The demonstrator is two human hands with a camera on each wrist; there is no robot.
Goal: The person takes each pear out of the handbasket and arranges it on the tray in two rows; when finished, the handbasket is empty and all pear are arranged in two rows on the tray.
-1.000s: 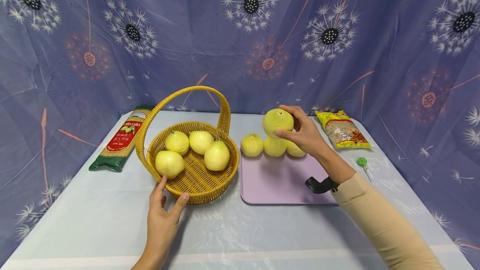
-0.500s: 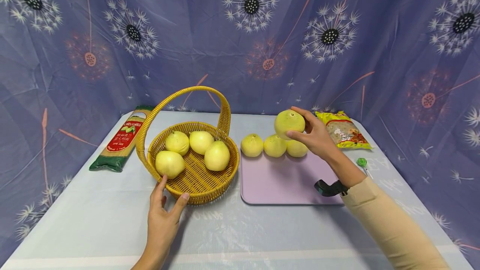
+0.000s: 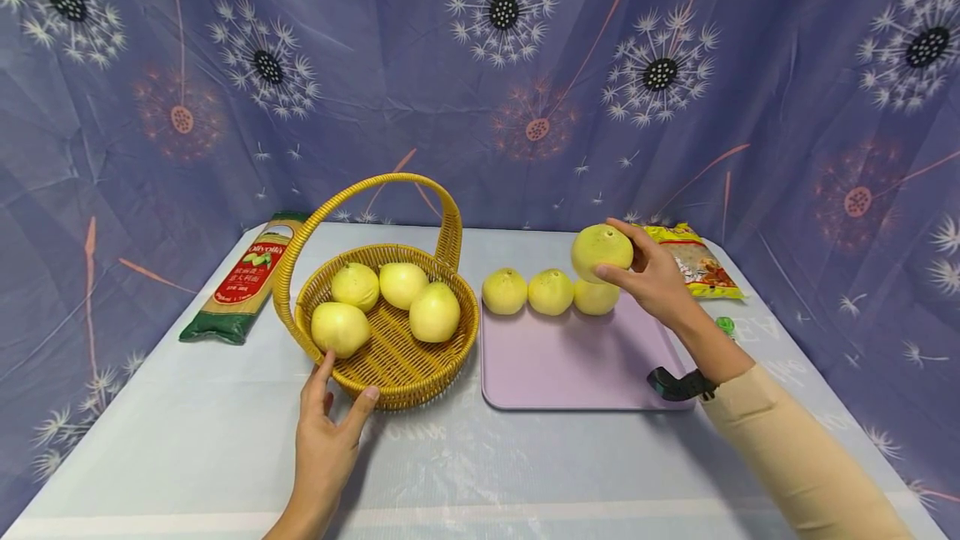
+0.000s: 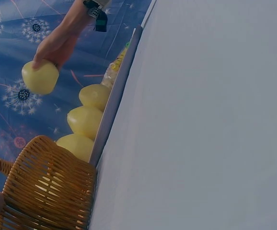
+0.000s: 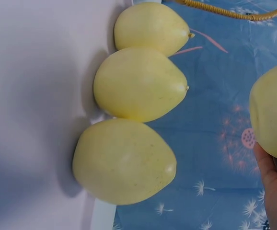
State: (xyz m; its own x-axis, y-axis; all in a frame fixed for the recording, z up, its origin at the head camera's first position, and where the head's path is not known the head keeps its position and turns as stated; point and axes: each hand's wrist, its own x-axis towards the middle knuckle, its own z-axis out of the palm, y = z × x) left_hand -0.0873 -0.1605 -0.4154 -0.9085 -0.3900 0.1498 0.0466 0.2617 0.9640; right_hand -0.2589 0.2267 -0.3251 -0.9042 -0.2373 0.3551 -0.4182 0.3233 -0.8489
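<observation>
My right hand (image 3: 656, 277) grips a yellow-green pomelo (image 3: 602, 252) from its right side, raised above the back of the lilac tray (image 3: 570, 373). In the right wrist view, fingers support this pomelo (image 5: 275, 112) at the right edge. Below it, three pomelos stand in a row along the tray's back: a left one (image 3: 504, 291), a middle one (image 3: 551, 292) and a right one (image 3: 596, 298). My left hand (image 3: 326, 440) rests against the front left of a yellow wicker basket (image 3: 420, 394), index finger and thumb spread at its rim. Several pomelos (image 3: 402, 285) lie inside.
The basket's tall handle (image 3: 375, 180) arches over its left and back. Left of it lies a red and green pasta packet (image 3: 251, 269). A yellow food packet (image 3: 705, 265) and a green lollipop (image 3: 725, 325) lie right of the tray. A dandelion-print curtain (image 3: 480, 107) hangs behind.
My right hand has moved right with the held pomelo, from over the middle pomelo to over the right one in the row. The left hand and basket have stayed put.
</observation>
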